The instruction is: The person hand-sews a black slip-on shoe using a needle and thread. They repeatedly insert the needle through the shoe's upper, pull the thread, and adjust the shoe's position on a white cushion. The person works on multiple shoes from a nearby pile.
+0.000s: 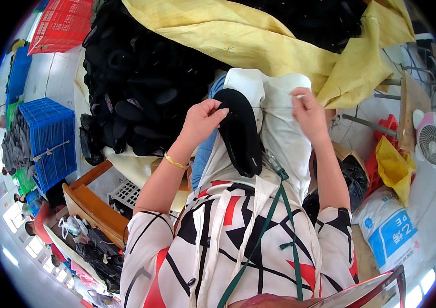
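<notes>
A black slip-on shoe [240, 134] lies on my lap, its toe end up and its opening toward me. My left hand [202, 121] pinches the shoe's upper left edge near the toe. Out to the right, my right hand [309, 114] is raised with thumb and fingers pinched together. A thin dark thread [275, 108] runs from the shoe to these fingers; whether a needle is there too is too small to tell. White cloth [285, 133] covers my legs under the shoe. A green cord [292, 226] with a small metal tool [274, 163] hangs down my front.
A big heap of black shoes [141, 87] lies ahead on the left, beside yellow cloth [238, 31]. Blue crates [51, 143] and a wooden bench [92, 197] stand left. At right are a fan [432, 138], a metal-legged stool [372, 126] and a white-blue sack [390, 231].
</notes>
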The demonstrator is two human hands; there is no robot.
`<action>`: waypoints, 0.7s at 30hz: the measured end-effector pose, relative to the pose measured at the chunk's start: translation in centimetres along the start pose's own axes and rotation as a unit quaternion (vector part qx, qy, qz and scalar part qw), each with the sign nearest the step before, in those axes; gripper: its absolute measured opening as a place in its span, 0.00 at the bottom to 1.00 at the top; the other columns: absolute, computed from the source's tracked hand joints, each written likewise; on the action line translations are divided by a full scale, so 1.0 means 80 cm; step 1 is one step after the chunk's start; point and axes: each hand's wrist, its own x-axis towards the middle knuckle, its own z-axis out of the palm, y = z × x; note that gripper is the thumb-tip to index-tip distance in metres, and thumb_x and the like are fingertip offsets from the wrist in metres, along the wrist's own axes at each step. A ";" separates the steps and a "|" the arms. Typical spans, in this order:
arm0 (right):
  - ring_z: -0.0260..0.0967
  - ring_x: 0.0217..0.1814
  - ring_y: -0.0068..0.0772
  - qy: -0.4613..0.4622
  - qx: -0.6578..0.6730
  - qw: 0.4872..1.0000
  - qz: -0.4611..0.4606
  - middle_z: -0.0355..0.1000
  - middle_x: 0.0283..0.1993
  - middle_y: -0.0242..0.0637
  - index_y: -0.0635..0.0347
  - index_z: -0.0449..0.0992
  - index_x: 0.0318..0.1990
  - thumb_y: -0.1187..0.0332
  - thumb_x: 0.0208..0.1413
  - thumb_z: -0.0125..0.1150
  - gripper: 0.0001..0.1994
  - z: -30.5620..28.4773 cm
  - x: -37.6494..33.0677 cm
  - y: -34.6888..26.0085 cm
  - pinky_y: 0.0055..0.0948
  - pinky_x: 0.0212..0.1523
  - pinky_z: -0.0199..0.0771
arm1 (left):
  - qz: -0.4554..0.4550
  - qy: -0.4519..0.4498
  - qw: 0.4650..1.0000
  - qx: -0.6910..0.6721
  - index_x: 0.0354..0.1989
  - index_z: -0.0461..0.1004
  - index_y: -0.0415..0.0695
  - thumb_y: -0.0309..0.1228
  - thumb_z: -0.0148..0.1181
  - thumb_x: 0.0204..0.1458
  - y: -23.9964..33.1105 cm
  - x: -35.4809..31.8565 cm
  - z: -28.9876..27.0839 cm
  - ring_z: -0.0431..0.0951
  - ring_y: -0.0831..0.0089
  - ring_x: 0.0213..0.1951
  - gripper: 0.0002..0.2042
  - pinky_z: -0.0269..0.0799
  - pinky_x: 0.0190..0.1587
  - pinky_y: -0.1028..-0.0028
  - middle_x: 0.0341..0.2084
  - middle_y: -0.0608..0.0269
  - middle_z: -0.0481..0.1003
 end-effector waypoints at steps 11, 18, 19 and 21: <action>0.73 0.35 0.31 0.041 -0.184 0.973 -0.137 0.71 0.31 0.36 0.61 0.76 0.40 0.65 0.63 0.59 0.08 0.064 0.035 -0.048 0.29 0.36 0.74 | 0.271 0.080 0.844 0.456 0.47 0.75 0.43 0.30 0.66 0.47 0.039 -0.042 0.037 0.77 0.60 0.36 0.17 0.76 0.34 0.66 0.35 0.60 0.73; 0.66 0.29 0.22 -0.008 0.569 0.807 0.158 0.68 0.30 0.29 0.59 0.71 0.39 0.60 0.72 0.48 0.13 0.168 0.018 -0.067 0.25 0.38 0.71 | 0.180 0.091 0.885 0.420 0.49 0.72 0.43 0.32 0.69 0.45 0.017 -0.024 0.038 0.78 0.59 0.39 0.22 0.77 0.33 0.65 0.40 0.58 0.72; 0.64 0.29 0.23 -0.020 0.574 0.804 0.153 0.66 0.30 0.29 0.59 0.70 0.37 0.62 0.72 0.47 0.12 0.164 0.017 -0.070 0.26 0.38 0.70 | 0.225 0.104 0.885 0.394 0.48 0.72 0.44 0.29 0.67 0.45 0.011 -0.020 0.034 0.78 0.58 0.38 0.20 0.77 0.34 0.64 0.38 0.58 0.73; 0.61 0.29 0.24 -0.042 0.585 0.797 0.144 0.63 0.29 0.29 0.57 0.67 0.33 0.64 0.72 0.45 0.12 0.149 0.015 -0.076 0.29 0.39 0.69 | 0.270 0.104 0.871 0.398 0.48 0.73 0.44 0.26 0.65 0.45 0.002 -0.013 0.022 0.78 0.58 0.36 0.19 0.77 0.34 0.65 0.36 0.58 0.73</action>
